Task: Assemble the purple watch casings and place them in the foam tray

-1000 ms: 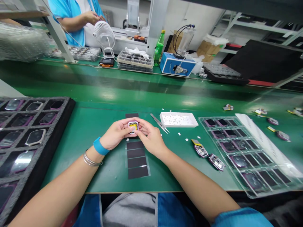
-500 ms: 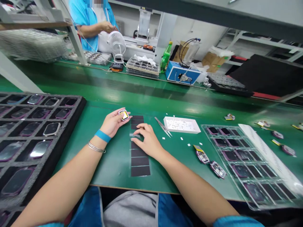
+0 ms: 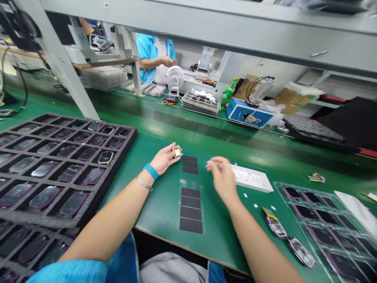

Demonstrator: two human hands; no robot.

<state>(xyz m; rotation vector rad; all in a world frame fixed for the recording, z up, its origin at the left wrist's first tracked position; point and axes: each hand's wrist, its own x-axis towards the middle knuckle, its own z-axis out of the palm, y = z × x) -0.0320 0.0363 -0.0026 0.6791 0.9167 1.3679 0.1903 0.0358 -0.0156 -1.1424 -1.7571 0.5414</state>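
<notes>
Left hand (image 3: pixel 163 160) palm-up, pinching small watch module (image 3: pixel 176 151) at fingertips, over green table (image 3: pixel 159 220), 9 o'clock from right hand (image 3: pixel 224 181), pinched narrow, contents unclear; module light, fragile: hold by case edges

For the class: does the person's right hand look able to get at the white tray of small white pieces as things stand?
Probably yes. The right hand hovers close beside the white tray, and nothing visible stands between them; the left hand, holding a small yellow-backed device, is farther off.
</notes>
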